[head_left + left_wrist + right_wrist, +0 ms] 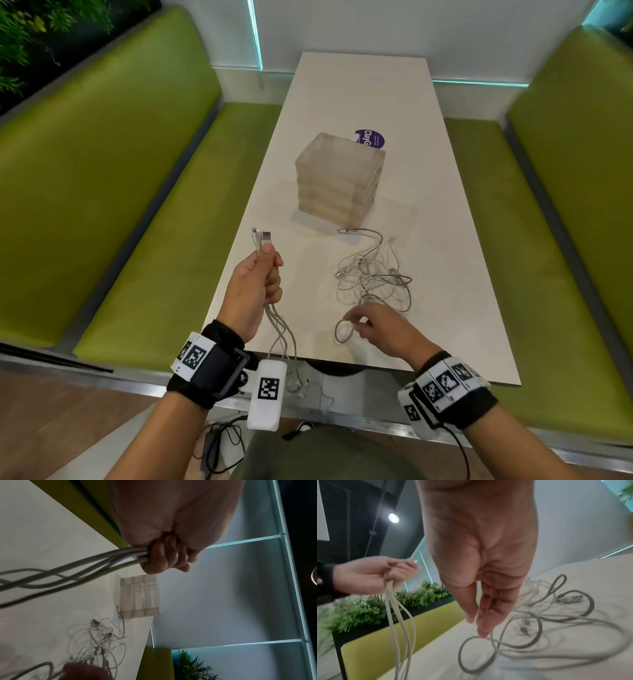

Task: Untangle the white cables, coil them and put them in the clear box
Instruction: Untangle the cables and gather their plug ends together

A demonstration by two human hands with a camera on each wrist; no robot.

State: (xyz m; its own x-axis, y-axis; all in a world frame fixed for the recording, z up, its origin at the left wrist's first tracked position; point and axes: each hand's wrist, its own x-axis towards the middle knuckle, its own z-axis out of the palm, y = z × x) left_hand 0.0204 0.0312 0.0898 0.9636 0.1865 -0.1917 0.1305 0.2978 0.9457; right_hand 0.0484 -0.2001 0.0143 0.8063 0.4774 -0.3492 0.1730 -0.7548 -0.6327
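My left hand (pixel 270 270) is held up over the table's near left edge and grips a bundle of white cables (pixel 281 335). Their USB plugs (pixel 262 238) stick up above the thumb, and the strands hang down past the table edge. The left wrist view shows the fingers (pixel 168 557) curled round the strands. A tangle of white cables (pixel 373 274) lies on the table in front of the clear box (pixel 339 174). My right hand (pixel 358 325) hovers at the tangle's near side, fingers straight, their tips (pixel 483 631) touching a cable loop (pixel 471 655).
The white table (pixel 359 96) runs away from me between two green benches (pixel 137 205) (pixel 555 240). A purple round sticker (pixel 371 137) lies behind the box. One plug of the tangle (pixel 342 231) lies close to the box's front.
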